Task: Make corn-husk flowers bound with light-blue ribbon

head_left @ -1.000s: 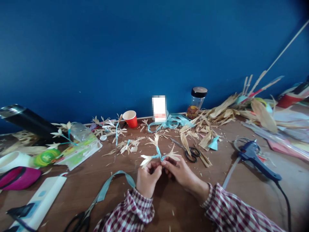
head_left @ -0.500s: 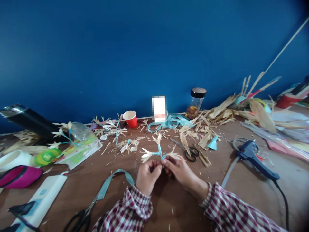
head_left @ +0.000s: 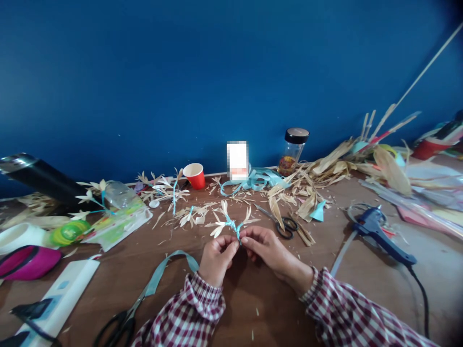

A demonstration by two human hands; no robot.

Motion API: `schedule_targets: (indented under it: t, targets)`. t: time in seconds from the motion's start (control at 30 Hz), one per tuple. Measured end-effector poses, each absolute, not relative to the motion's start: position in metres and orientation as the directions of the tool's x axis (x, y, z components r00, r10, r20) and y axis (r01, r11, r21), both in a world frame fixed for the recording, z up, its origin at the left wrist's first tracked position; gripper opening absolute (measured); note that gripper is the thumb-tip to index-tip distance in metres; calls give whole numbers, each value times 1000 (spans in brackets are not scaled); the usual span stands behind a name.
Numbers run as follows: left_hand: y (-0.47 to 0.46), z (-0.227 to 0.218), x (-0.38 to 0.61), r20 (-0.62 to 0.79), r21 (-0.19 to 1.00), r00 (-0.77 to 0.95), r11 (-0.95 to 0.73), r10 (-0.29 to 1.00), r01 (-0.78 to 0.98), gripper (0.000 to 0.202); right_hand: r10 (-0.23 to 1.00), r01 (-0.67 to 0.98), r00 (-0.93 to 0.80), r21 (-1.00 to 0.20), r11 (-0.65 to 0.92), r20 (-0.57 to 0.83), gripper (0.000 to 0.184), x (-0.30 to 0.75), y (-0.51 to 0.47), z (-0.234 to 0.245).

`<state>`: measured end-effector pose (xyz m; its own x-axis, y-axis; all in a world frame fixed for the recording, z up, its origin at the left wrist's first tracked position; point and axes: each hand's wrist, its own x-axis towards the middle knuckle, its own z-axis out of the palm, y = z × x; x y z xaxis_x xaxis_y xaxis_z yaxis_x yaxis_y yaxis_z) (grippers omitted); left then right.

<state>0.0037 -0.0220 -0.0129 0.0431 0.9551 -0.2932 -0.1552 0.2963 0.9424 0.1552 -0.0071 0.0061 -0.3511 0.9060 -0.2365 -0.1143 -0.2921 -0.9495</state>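
My left hand (head_left: 216,258) and my right hand (head_left: 267,250) meet above the brown table (head_left: 361,289), both pinched on the stem of a small husk flower sprig (head_left: 229,222) bound with light blue ribbon. Its pale petals fan out just beyond my fingertips. A loose length of light blue ribbon (head_left: 164,272) lies on the table to the left of my left wrist. Small scissors with black handles (head_left: 282,224) rest just right of the sprig.
A blue glue gun (head_left: 379,236) with its cord lies at the right. Dried husks (head_left: 325,178) pile up at the back right, near a jar (head_left: 292,154) and a red cup (head_left: 195,175). Larger black scissors (head_left: 115,327), a white box (head_left: 61,299) and a pink pouch (head_left: 25,262) sit at the left.
The sprig has turned in my fingers, its petals now pointing more upward and leftward. Both hands have shifted slightly toward the far side of the table.
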Motion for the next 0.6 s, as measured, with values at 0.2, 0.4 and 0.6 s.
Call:
schedule_targets:
  t: [0.2,0.4,0.6]
  targets:
    - [-23,-15,5,-281,949,44,285,959,-137,31,912,-134,-356,-955,-264,-202,30,154,-6,3]
    - [-23,-15,5,-275,954,11,275,961,-117,30,911,-90,-364,-966,-243,-195,27,155,-6,1]
    - [-23,-16,7,-250,965,-42,246,967,-89,32,908,-44,-358,-968,-249,-217,27,154,-7,3]
